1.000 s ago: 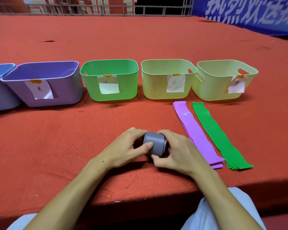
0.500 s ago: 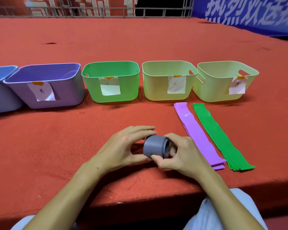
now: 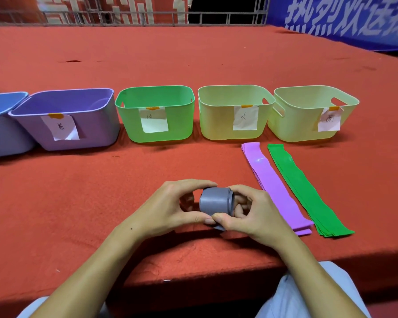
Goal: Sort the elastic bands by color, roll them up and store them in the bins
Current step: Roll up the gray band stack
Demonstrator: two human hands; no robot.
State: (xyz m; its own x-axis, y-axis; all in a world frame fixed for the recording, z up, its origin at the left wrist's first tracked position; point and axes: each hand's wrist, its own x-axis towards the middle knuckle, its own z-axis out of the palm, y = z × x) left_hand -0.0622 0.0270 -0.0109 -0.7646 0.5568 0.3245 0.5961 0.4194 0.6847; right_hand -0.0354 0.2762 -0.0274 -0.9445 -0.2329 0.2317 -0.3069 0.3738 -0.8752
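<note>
A rolled grey elastic band [image 3: 214,201] is held just above the red table near its front edge. My left hand [image 3: 168,207] grips the roll from the left, thumb under it and fingers over the top. My right hand [image 3: 251,214] pinches its right end and a loose tail at the bottom. A flat stack of purple bands [image 3: 274,187] and a flat stack of green bands [image 3: 301,189] lie side by side to the right of my hands. Labelled bins stand in a row behind: blue [image 3: 0,125], purple [image 3: 90,125], green [image 3: 179,125], and two pale yellow ones [image 3: 216,125] [image 3: 292,125].
The red felt table [image 3: 101,191] ends at a front edge just below my wrists. My knees in light trousers [image 3: 308,292] show under it. A metal railing [image 3: 147,18] and a blue banner [image 3: 342,17] close off the far side.
The grey roll has been turned in my hands and lifted slightly. My left fingers have curled over its top, and my right thumb now pinches the tail underneath.
</note>
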